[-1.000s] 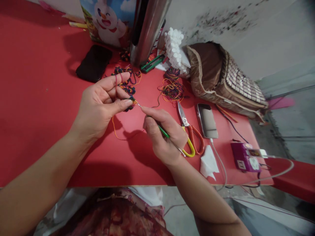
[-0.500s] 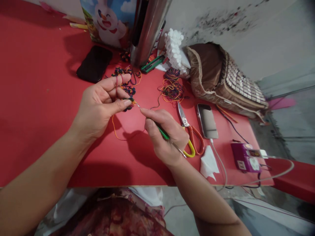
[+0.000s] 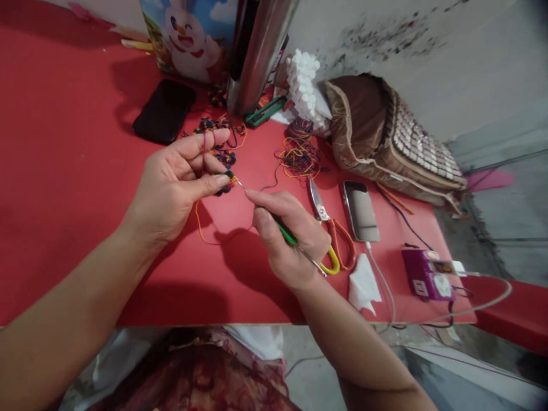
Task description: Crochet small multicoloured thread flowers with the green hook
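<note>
Hook [image 3: 286, 232] nudged slightly rightward, hands [image 3: 165, 191] [image 3: 306, 224] inside table edge [image 3: 257, 325].

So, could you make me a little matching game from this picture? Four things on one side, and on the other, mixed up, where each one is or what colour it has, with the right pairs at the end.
Things:
1. crochet hook
2. scissors
3. small yarn piece
4. purple box

Places and colours:
A. pinched in the left hand
B. near the right end of the red table
C. held in the right hand
D. one yellow handle, one reddish handle

Right pairs: 1-C, 2-D, 3-A, 4-B
</note>
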Tool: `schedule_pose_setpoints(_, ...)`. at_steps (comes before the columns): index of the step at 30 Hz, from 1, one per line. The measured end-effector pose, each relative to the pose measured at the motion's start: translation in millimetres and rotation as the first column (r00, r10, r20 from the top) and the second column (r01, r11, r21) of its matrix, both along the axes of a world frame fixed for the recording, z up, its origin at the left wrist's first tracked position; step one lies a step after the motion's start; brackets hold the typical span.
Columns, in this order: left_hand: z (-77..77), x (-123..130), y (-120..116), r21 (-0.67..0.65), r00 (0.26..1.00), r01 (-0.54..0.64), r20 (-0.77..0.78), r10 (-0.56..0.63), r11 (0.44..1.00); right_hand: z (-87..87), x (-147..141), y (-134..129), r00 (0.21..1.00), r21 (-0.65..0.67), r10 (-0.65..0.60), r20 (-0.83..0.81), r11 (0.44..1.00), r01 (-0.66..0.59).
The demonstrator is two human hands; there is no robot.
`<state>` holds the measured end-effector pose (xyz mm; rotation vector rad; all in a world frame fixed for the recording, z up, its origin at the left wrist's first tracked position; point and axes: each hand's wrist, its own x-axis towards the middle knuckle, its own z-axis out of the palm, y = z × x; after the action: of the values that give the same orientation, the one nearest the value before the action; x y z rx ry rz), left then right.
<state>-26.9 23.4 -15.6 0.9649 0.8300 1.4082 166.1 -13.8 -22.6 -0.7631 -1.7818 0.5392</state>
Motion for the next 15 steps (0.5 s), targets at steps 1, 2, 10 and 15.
schedule_pose_setpoints(1,-0.6,1.4,-1.0,-0.008,1.0,0.005,0.01,-0.005,1.0,-0.8,-0.5,-0.1,1.0,-0.012,0.002,-0.01,1.0,-0.002)
schedule_pose_setpoints(2,-1.0,2.7,-2.1,-0.012,1.0,0.009,0.019,-0.009,1.0,-2.1,-1.1,-0.1,1.0,-0.021,0.004,-0.024,1.0,-0.005)
schedule_pose_setpoints(10,-3.4,6.0,-9.4,-0.081,0.996,0.089,-0.003,-0.09,0.993,-20.3,-4.2,-3.6,0.996,-0.099,-0.049,-0.075,0.994,0.041)
schedule_pose_setpoints(15,-0.7,9.8,-12.3,-0.033,0.997,0.075,-0.026,-0.076,0.997,-16.5,-5.0,-4.3,0.989,-0.128,-0.053,-0.141,0.991,0.034)
